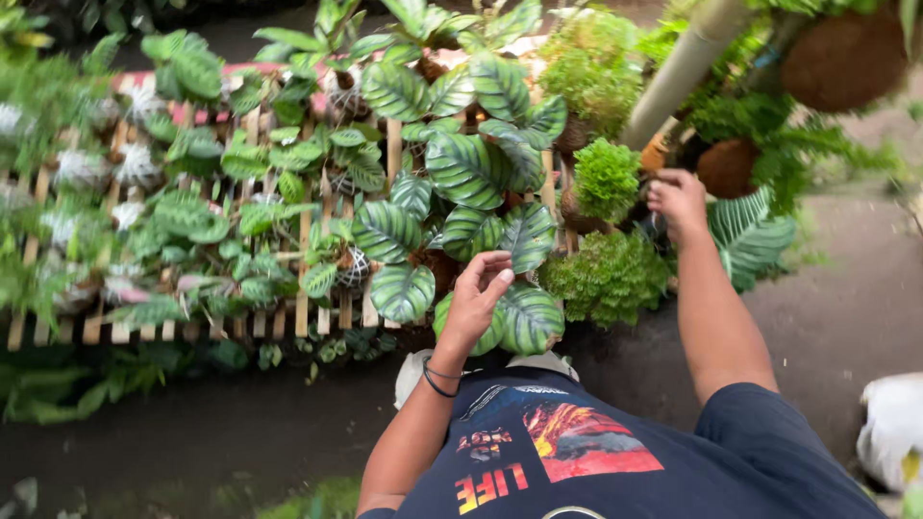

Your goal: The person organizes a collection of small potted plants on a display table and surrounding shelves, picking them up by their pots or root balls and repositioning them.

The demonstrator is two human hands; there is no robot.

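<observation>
Slatted bench (306, 252) — striped leaf (528, 237) just beside left hand (475, 301)

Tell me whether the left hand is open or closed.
Open: the left hand has loosely curled fingers brushing a striped green leaf, clasping nothing.

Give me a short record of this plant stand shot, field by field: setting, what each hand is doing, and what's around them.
Setting: outdoor wooden slat rack crowded with potted plants, dark ground below
Left hand: raised over the striped-leaf plant, fingers curled near one leaf, nothing clearly held
Right hand: reaching to the far edge, beside a bushy green plant; contact unclear
Nearby: brown moss balls at right, a pale pole leaning across
Wrist: dark band on the left
</observation>
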